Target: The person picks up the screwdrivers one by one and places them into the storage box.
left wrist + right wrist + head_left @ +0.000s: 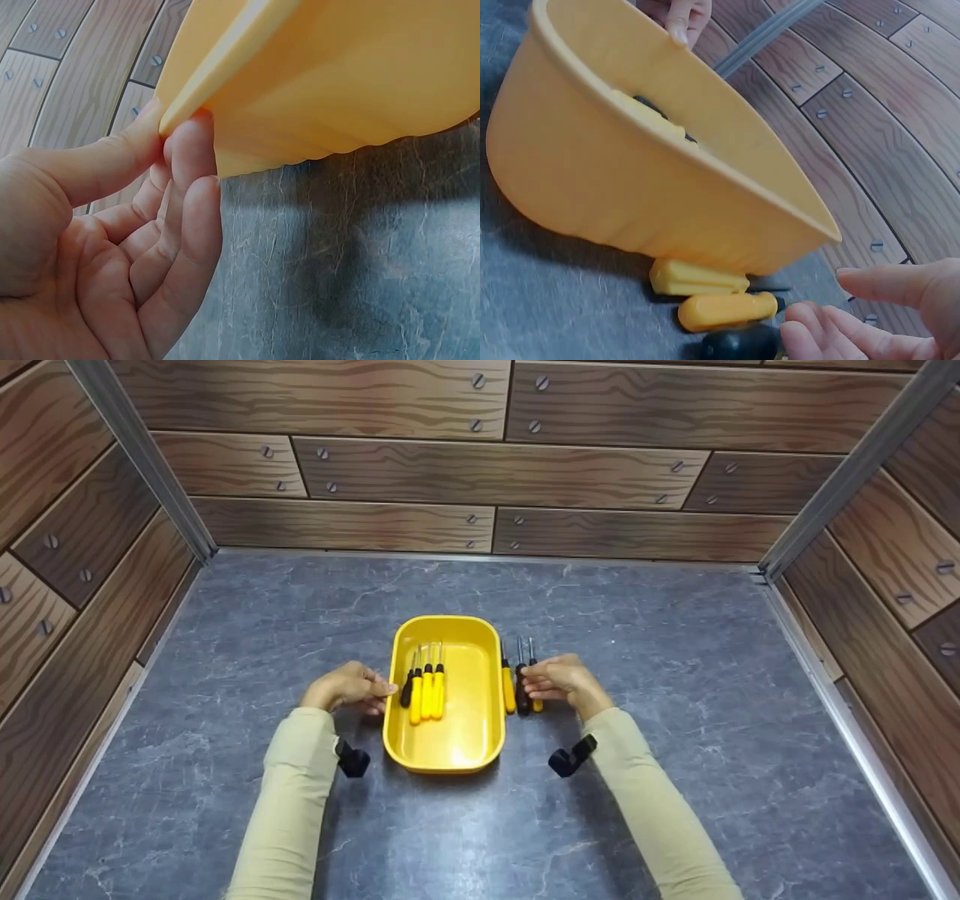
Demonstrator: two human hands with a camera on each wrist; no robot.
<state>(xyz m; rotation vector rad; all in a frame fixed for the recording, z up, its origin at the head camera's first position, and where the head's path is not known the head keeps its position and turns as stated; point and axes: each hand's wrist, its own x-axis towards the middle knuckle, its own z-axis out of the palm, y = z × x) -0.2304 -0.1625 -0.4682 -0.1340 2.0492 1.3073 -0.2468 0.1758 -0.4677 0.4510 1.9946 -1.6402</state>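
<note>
A yellow plastic tub (465,742) stands in the middle, several screwdrivers (427,694) side by side in its left half. Their handles are yellow, apart from a black one at the left end. My left hand (352,688) pinches the tub's left rim between thumb and fingers, as the left wrist view shows closely. Right of the tub, more screwdrivers lie in a row, including a yellow-handled one (508,690) close to its wall and a black-handled one (523,701). My right hand (561,679) is over the row's right end; the right wrist view shows its thumb and fingers apart, fingertips beside the black handle (742,343).
The grey marbled tabletop (225,660) carries the tub and the row. Wood-patterned panels (495,472) wall it at the back and both sides, with metal rails (862,735) along the edges. A black wrist camera mount (574,756) sticks out at each sleeve.
</note>
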